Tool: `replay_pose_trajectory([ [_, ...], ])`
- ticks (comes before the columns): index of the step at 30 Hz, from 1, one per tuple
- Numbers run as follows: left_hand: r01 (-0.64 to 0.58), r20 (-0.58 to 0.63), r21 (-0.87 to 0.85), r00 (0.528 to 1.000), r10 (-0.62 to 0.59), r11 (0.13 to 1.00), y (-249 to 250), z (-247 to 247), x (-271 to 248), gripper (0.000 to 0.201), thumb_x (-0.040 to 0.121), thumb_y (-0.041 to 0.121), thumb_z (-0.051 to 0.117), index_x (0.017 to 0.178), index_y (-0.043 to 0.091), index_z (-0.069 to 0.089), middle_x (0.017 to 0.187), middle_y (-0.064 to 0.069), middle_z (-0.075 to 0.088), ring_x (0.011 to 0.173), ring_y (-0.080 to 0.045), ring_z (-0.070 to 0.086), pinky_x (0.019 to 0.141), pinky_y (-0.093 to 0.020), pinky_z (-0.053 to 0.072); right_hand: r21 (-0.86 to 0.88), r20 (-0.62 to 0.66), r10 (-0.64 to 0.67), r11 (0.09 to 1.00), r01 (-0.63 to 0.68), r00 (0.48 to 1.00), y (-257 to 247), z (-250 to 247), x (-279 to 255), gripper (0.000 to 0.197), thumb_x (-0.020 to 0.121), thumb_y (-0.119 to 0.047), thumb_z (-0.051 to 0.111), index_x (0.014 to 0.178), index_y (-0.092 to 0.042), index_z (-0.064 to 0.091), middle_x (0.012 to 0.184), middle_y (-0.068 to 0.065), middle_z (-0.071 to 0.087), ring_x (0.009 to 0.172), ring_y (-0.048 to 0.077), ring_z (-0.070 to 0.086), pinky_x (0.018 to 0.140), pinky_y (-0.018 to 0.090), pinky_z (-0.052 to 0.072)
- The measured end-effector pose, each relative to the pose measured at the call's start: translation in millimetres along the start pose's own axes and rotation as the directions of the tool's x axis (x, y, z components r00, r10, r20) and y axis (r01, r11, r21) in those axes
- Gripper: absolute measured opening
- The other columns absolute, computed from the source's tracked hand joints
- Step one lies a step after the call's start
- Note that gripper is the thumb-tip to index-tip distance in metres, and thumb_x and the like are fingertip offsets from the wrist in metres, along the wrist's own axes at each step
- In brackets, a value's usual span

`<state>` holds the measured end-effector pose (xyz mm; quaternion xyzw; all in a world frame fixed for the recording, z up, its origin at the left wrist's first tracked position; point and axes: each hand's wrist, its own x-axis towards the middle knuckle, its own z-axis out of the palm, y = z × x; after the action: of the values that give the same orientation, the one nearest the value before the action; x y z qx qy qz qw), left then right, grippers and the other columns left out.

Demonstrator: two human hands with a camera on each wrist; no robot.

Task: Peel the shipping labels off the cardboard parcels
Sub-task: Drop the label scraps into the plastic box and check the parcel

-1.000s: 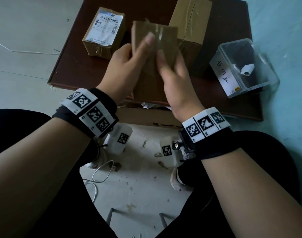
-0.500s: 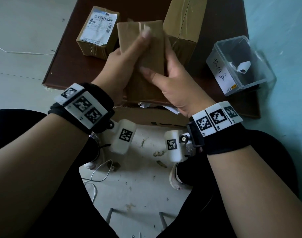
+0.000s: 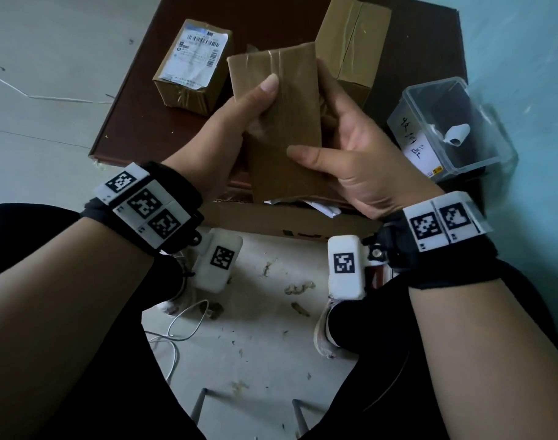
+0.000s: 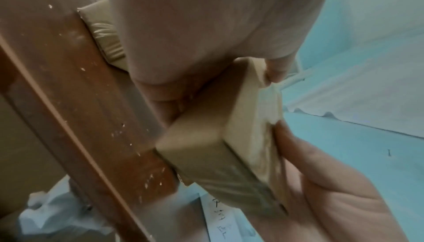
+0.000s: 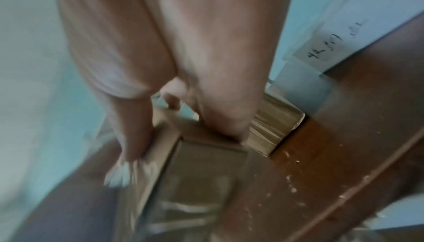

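I hold a flat brown taped parcel up over the near edge of the dark brown board; the face toward me shows no label. My left hand grips its left edge, thumb lying on the face. My right hand grips the right edge, thumb across the lower face. The left wrist view shows the same parcel end-on, with right-hand fingers along its side. A smaller parcel carrying a white shipping label lies at the back left. Another taped parcel stands behind my right hand.
A clear plastic tub with a handwritten tag sits at the board's right edge, a rolled white label inside it. A cardboard box lies under the board's near edge. A white cable and scraps lie on the floor between my legs.
My right hand has slid from the parcel's upper face to its right edge, thumb now across the lower face. The parcel has swung so its top leans right. My left hand keeps its grip.
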<state>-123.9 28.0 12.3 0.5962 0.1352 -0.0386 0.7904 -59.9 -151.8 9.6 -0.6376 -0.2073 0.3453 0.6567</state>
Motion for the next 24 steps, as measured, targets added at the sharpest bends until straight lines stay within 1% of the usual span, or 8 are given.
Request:
replay_pose_trajectory([
  [2,0.003,-0.048,0.024,0.999,-0.001,1.000,-5,2,3,0.035,0.107,0.044,0.053,0.125,0.018,0.066,0.111,-0.002,0.080,0.106,-0.018,0.077,0.089,-0.037,0.064,-0.178,-0.091,-0.043,0.984,0.027,0.995,10,11,2,0.118,0.095,-0.002,0.082,0.177,-0.031,0.002,0.169,0.009,0.043,0.145,0.020,0.058,0.108,0.047,0.062],
  [6,-0.067,-0.147,0.067,0.986,0.076,0.996,-14,5,8,0.029,0.101,0.035,0.069,0.121,0.013,0.072,0.110,0.000,0.080,0.104,-0.010,0.076,0.083,-0.022,0.060,-0.394,-0.208,-0.191,0.914,0.097,0.959,26,31,9,0.132,0.087,-0.011,0.093,0.177,-0.028,-0.003,0.174,0.005,0.037,0.136,-0.007,0.049,0.109,0.016,0.052],
  [10,-0.073,-0.154,0.129,0.984,0.093,0.989,-9,0,10,0.043,0.110,0.047,0.047,0.123,0.013,0.070,0.116,-0.006,0.078,0.108,-0.014,0.076,0.090,-0.031,0.062,-0.190,-0.135,-0.103,0.979,0.076,0.985,16,20,14,0.119,0.095,-0.002,0.082,0.177,-0.029,0.001,0.170,0.010,0.043,0.147,0.020,0.056,0.110,0.048,0.060],
  [15,-0.048,-0.087,0.085,0.995,0.056,0.995,-8,1,6,0.051,0.115,0.046,0.020,0.113,0.022,0.065,0.093,0.012,0.082,0.094,-0.005,0.078,0.075,-0.025,0.063,0.086,-0.071,-0.024,0.996,0.030,0.997,8,12,11,0.105,0.098,0.009,0.068,0.176,-0.027,0.008,0.170,0.015,0.041,0.148,0.030,0.057,0.111,0.054,0.058],
  [16,-0.050,-0.082,0.085,0.995,0.057,0.995,-10,2,6,0.049,0.115,0.046,0.021,0.113,0.021,0.064,0.091,0.012,0.081,0.093,-0.004,0.077,0.074,-0.024,0.063,0.092,-0.110,-0.013,0.996,0.023,0.994,10,15,12,0.100,0.100,0.003,0.069,0.176,-0.027,0.010,0.169,0.014,0.044,0.148,0.029,0.057,0.113,0.054,0.057],
  [19,-0.087,-0.015,0.138,0.996,0.090,0.987,-24,3,12,0.057,0.106,0.047,0.050,0.144,0.005,0.047,0.128,-0.009,0.071,0.114,-0.013,0.072,0.091,-0.034,0.062,0.103,-0.293,0.018,0.995,0.013,0.956,15,25,14,0.066,0.110,-0.020,0.065,0.169,-0.023,0.036,0.152,0.010,0.064,0.139,0.027,0.066,0.112,0.055,0.058],
  [21,-0.117,0.050,0.195,0.993,0.109,0.974,-33,0,14,0.060,0.106,0.029,0.062,0.152,0.005,0.033,0.134,-0.010,0.062,0.118,-0.010,0.069,0.093,-0.029,0.060,0.133,-0.401,0.085,0.991,-0.034,0.912,15,27,14,0.048,0.113,-0.038,0.062,0.157,-0.021,0.053,0.138,0.006,0.074,0.127,0.025,0.073,0.107,0.055,0.062],
  [24,-0.200,0.203,0.325,0.969,0.139,0.924,-36,-2,11,0.078,0.097,0.010,0.073,0.155,0.009,0.021,0.144,-0.009,0.055,0.131,-0.011,0.062,0.098,-0.026,0.057,0.169,-0.458,0.156,0.982,-0.086,0.875,15,26,15,0.073,0.099,-0.067,0.063,0.154,-0.020,0.058,0.138,0.002,0.075,0.129,0.023,0.072,0.111,0.056,0.058],
])
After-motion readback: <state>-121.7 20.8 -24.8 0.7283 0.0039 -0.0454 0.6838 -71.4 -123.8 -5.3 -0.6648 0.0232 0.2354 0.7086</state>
